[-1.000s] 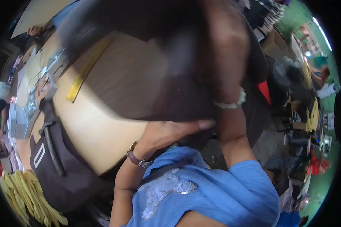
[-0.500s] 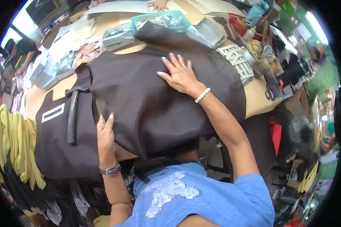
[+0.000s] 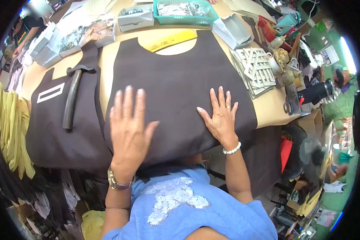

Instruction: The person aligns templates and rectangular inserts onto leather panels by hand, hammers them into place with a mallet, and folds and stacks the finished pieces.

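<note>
A large dark brown sheet of leather-like material (image 3: 176, 84) with a curved notch in its top edge lies mostly flat on the table before me. My right hand (image 3: 221, 120) rests on its right side, fingers spread. Over its left part is my left hand (image 3: 128, 128), slightly blurred, fingers stretched out; I cannot tell whether it touches. To the left lies a second dark brown piece (image 3: 84, 144). A hammer-like tool (image 3: 71, 102) with a long dark handle and a white rectangular frame (image 3: 40, 98) rest on that piece.
A yellow strip (image 3: 170, 40) shows through the notch. Behind stand a teal basket (image 3: 184, 19) and grey boxes (image 3: 136, 22). Pale slatted pieces (image 3: 260, 70) and scissors (image 3: 289, 106) lie right. Yellow cloths (image 3: 12, 128) hang left. Another person (image 3: 28, 30) is at far left.
The bunched, folded sheet is now spread flat, uncovering the yellow strip. My left hand has gone from its left edge onto or over it; my right hand has moved right and nearer me.
</note>
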Demonstrator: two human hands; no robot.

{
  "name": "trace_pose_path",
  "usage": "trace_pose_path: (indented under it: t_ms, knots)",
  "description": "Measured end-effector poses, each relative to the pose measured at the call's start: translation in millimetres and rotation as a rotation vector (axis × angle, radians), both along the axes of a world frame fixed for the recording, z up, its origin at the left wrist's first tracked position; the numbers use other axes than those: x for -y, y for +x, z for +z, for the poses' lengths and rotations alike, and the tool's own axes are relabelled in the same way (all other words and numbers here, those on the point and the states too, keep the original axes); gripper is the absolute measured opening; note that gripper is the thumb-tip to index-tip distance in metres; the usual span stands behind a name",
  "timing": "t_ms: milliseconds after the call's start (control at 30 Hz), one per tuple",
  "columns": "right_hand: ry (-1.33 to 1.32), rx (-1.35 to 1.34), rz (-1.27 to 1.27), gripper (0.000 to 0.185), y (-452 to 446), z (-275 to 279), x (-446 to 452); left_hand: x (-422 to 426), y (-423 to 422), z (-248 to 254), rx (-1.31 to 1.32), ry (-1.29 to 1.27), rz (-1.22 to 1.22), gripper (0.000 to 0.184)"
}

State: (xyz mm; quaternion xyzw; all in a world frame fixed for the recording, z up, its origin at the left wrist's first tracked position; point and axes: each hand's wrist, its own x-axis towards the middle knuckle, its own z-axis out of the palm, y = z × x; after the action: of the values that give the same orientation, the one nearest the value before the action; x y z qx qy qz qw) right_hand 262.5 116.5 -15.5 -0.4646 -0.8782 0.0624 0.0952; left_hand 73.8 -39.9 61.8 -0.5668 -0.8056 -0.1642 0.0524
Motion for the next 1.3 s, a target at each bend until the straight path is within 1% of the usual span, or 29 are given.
trace_pose_path:
  t_ms: [67,133,267,367,400,433,500,533,600,700,800,833,900,933,1033,1067,1100,1167,1233,1267,1300]
  knots:
    - [0.029,-0.027,-0.032,0.073,6.6,-1.1,16.4,-11.1,14.7,-5.0,0.044,0.002,-0.130,0.071]
    - [0.033,-0.035,-0.046,0.073,10.9,0.2,27.0,-22.0,25.3,-27.9,0.113,-0.007,-0.241,0.071]
    - [0.020,-0.078,-0.047,0.073,17.2,4.5,26.5,-24.0,31.2,-77.2,0.118,-0.071,-0.138,0.071]
    - [-0.054,-0.101,-0.042,0.069,10.8,14.8,1.5,-13.8,40.7,-80.3,0.108,-0.071,-0.097,0.069]
    - [-0.003,-0.164,-0.017,0.063,1.7,17.1,-13.4,-12.1,44.4,-80.4,0.103,-0.050,-0.088,0.068]
    - [0.077,-0.250,0.033,0.056,-12.8,17.9,-31.1,-11.5,46.4,-82.1,0.104,-0.038,-0.074,0.068]
    - [0.223,-0.313,0.187,0.041,-50.0,15.6,-71.5,-11.2,46.9,-82.0,0.115,-0.024,-0.069,0.068]
    - [0.126,-0.331,0.284,0.037,-72.4,17.8,-93.7,-10.7,46.7,-81.4,0.124,-0.024,-0.067,0.068]
    - [0.117,-0.387,0.453,0.034,-120.8,0.6,-138.1,-9.6,47.0,-80.6,0.141,-0.019,-0.059,0.068]
    - [0.172,-0.267,0.554,0.034,-191.3,-9.9,-174.4,-3.8,47.7,-80.7,0.167,-0.034,-0.052,0.071]
    - [0.072,-0.220,0.660,0.035,-206.7,-10.5,-189.4,-2.9,46.1,-83.7,0.181,-0.031,-0.050,0.072]
    - [0.079,-0.202,0.677,0.035,-206.6,-8.5,-190.8,-3.1,46.3,-84.3,0.186,-0.027,-0.050,0.072]
    - [0.091,-0.161,0.707,0.036,-202.5,0.8,-193.7,-2.7,47.7,-85.7,0.201,-0.022,-0.051,0.071]
    - [0.045,-0.162,0.679,0.035,-200.6,2.4,-193.5,-2.4,47.7,-85.5,0.207,-0.023,-0.053,0.071]
    - [-0.091,-0.329,0.632,0.025,-194.6,13.7,-188.5,-3.6,47.3,-84.6,0.215,-0.018,-0.055,0.071]
    - [-0.006,-0.348,0.612,0.022,-196.2,16.0,-193.6,-2.8,46.9,-84.4,0.215,-0.019,-0.054,0.071]
    - [-0.070,-0.409,0.552,0.017,-197.0,29.2,-190.2,-2.4,46.4,-84.7,0.212,-0.017,-0.052,0.071]
    - [0.125,-0.501,0.556,0.017,-196.1,54.6,-192.2,-3.0,47.0,-84.8,0.208,-0.010,-0.056,0.071]
    - [0.262,-0.604,0.613,0.019,-191.9,89.1,-179.8,-3.2,47.1,-84.0,0.202,-0.012,-0.053,0.071]
    - [0.297,-0.680,0.700,0.018,-187.6,103.0,-171.8,-3.0,47.4,-83.8,0.199,-0.015,-0.053,0.071]
    - [0.246,-0.655,0.713,0.018,-181.3,113.4,-160.0,-3.1,47.5,-84.6,0.202,-0.005,-0.056,0.071]
